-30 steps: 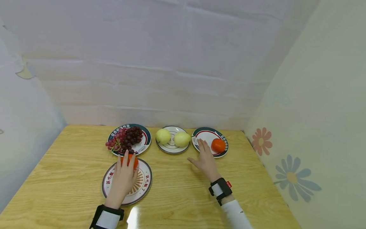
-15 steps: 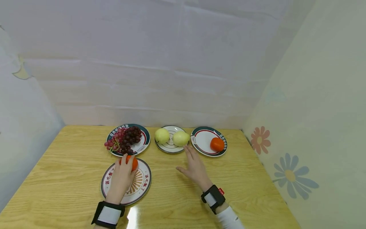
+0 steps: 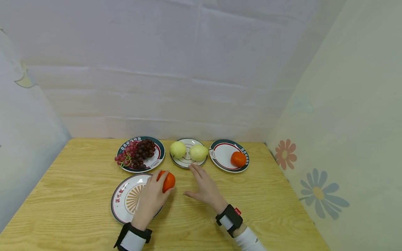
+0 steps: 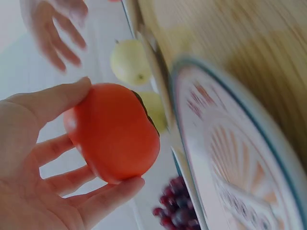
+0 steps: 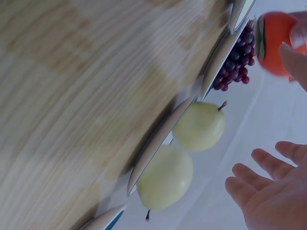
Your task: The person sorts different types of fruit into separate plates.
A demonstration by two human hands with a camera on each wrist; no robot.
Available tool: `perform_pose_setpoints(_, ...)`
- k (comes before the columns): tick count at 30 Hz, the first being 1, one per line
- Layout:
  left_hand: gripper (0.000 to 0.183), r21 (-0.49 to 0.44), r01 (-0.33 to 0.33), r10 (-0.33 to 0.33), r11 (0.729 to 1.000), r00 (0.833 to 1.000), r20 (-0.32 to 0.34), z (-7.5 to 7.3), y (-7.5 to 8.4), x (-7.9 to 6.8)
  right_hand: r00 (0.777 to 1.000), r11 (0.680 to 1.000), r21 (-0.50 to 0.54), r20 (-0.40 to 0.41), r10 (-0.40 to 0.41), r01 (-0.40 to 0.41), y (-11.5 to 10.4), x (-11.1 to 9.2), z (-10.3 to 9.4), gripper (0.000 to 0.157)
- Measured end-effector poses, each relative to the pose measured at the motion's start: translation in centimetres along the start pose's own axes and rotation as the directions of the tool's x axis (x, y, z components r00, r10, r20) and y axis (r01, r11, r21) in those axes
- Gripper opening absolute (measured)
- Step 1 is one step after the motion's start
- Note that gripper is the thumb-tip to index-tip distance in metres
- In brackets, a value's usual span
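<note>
An orange-red persimmon (image 4: 112, 132) with a dark green calyx is gripped between the thumb and fingers of my left hand (image 3: 152, 196). In the head view it appears at the right rim of the near white plate (image 3: 122, 209), and the left wrist view shows it raised off that plate. My right hand (image 3: 205, 191) is just to the right, fingers extended and holding nothing. The right wrist view shows its spread fingers (image 5: 271, 165) beside the persimmon, with a gap between them. Part of the near plate is hidden by my left hand and forearm.
Along the back are a plate (image 3: 161, 153) with red and dark grapes (image 3: 142, 153), a small plate (image 3: 188, 163) with two pale green pears (image 3: 198, 152), and a plate (image 3: 223, 153) with another persimmon (image 3: 238, 159). Walls enclose the wooden table (image 3: 78, 195).
My left hand has lifted the persimmon off the near plate and carried it to the right. My right hand has moved left, away from the right-hand plate toward the left hand.
</note>
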State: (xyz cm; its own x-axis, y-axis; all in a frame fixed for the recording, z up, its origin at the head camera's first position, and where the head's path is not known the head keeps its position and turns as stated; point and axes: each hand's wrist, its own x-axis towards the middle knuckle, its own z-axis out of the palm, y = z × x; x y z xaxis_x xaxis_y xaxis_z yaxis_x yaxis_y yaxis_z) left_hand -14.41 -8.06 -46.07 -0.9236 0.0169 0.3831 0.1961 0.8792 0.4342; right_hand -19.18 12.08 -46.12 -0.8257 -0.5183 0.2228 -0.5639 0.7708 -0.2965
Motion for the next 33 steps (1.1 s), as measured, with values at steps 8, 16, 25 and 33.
perform_pose_setpoints(8,0.066,-0.020,-0.050,0.050,0.999,0.999,-0.004,0.3,2.7,-0.3,0.990,0.989,0.057,0.039,-0.137,0.134,-1.7,-0.3,1.6,0.096)
perform_pose_setpoints(16,0.070,0.018,-0.120,0.120,0.993,0.992,-0.032,0.9,3.7,-0.9,0.981,0.966,0.175,-0.007,-0.192,0.190,-2.0,-0.2,2.2,0.088)
perform_pose_setpoints(25,0.057,0.099,-0.097,0.099,0.990,0.995,-0.011,0.0,2.8,-1.0,0.993,0.962,0.267,-0.113,-0.034,0.063,1.1,1.1,1.7,0.080)
perform_pose_setpoints(33,0.052,0.124,-0.021,0.018,0.992,0.999,0.031,-0.5,0.7,-1.6,0.943,0.954,0.225,-0.223,0.248,-0.197,7.0,2.4,-0.3,0.070)
